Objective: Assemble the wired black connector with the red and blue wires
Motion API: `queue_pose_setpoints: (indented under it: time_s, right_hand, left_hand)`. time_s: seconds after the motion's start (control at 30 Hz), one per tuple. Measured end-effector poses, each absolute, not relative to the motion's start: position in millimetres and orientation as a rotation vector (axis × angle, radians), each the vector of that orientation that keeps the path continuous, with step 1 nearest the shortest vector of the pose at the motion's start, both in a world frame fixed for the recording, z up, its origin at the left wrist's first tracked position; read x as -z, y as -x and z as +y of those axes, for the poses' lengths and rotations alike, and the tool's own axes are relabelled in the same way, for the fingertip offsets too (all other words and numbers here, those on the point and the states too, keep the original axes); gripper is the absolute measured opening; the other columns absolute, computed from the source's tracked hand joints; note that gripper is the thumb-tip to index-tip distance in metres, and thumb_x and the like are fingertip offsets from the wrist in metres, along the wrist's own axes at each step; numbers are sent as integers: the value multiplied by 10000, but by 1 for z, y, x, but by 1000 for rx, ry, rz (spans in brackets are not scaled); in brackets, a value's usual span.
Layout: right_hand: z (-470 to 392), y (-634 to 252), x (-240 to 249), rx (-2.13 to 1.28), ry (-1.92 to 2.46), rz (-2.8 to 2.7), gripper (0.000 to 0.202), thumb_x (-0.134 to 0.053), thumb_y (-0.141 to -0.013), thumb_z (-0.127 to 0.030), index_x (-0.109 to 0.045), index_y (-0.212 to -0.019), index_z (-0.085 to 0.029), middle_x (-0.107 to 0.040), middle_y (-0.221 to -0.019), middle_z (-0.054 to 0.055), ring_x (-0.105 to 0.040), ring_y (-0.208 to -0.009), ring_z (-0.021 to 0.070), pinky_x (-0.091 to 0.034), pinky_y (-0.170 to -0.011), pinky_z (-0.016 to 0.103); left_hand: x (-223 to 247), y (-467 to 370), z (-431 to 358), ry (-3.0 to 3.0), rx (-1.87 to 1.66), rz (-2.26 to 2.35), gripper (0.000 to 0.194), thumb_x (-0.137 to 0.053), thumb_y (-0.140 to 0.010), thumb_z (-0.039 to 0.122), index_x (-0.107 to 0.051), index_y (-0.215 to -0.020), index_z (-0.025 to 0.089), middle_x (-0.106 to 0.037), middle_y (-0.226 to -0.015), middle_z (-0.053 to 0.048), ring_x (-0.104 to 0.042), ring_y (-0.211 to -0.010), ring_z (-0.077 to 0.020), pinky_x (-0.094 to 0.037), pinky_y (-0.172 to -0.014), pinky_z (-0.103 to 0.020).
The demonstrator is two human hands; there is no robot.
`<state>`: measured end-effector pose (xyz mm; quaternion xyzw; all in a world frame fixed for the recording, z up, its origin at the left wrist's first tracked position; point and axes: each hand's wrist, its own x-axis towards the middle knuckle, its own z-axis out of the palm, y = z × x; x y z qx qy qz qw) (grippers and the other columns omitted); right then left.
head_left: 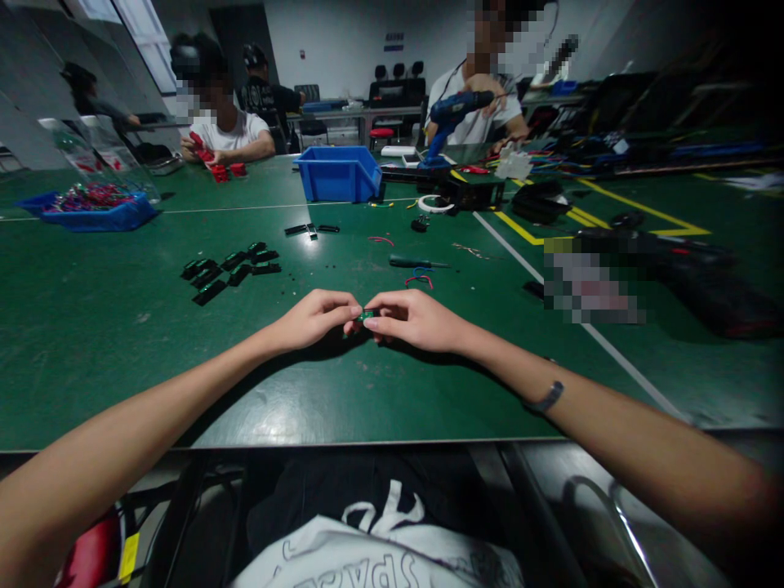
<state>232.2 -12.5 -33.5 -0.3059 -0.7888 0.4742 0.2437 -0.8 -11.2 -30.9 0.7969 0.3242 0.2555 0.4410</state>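
A small green part (366, 316) is pinched between the fingertips of both hands, low over the green table. My left hand (322, 317) comes in from the left with its thumb and fingers pressed on the part. From the right, my right hand (412, 317) grips the same part. The fingers cover most of it, so its shape is hard to tell. Beyond my left hand lie several black and green small pieces (236, 263). A dark green screwdriver (412, 261) and a red wire (420, 282) lie just past my right hand.
A blue bin (339, 174) stands mid-table. At the left are a blue tray (101, 214) of coloured parts and bottles (110, 155). Someone at the far side holds a blue drill (452, 118); another person handles red pieces (202, 149). A large black object (692, 273) lies right.
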Motion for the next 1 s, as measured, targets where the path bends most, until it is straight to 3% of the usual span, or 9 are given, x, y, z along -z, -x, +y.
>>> queue_pose_setpoints:
  time_s: [0.3,1.0]
  right_hand:
    - [-12,-233,36,-1275,848,-2148,361,-673,-907,-492,-706,-1015,-150,-677,-723,19,-610,-653,135,-437,-594,241]
    - [-9,-231,39,-1270,850,-2098,335,-677,-913,-444,-702,-1032,-132,-669,-714,23,-617,-658,139,-458,-617,247]
  left_hand:
    - [34,0,-12,-1980,-641,810,390,-515,-993,455,-650,-825,130,-617,-754,-17,-561,-732,-131,-439,-734,-239]
    - [38,0,-12,-2032,-678,839,389,-486,-1014,458,-637,-872,128,-626,-789,-21,-577,-768,-136,-433,-754,-255]
